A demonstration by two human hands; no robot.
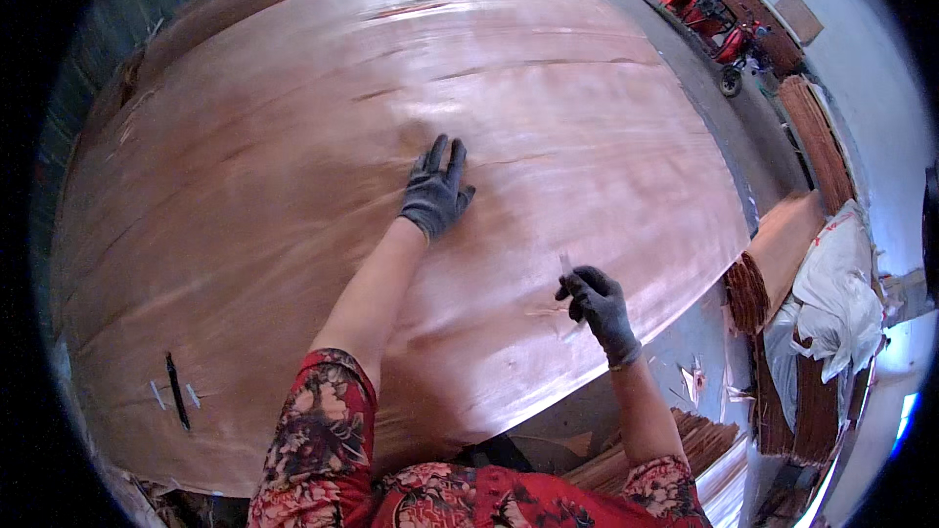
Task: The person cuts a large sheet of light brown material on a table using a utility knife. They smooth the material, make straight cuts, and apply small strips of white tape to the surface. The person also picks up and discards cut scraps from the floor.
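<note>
A broad reddish-brown sheet of wood veneer lies spread in front of me, glossy in places, with ripples and a few dark splits. My left hand, in a dark grey glove, rests on its middle with the fingers stretched out. Closer to the sheet's right edge, my gloved right hand is pinched around a small, thin pale strip that sticks up past the fingertips. What the strip is made of cannot be made out. A slim black tool lies at the near left, with a short whitish strip on each side.
Stacked veneer stands along the right, partly under white plastic sheeting. More veneer pieces lie by my right elbow. A red three-wheeled vehicle is parked at the far right. Corrugated wall borders the far left.
</note>
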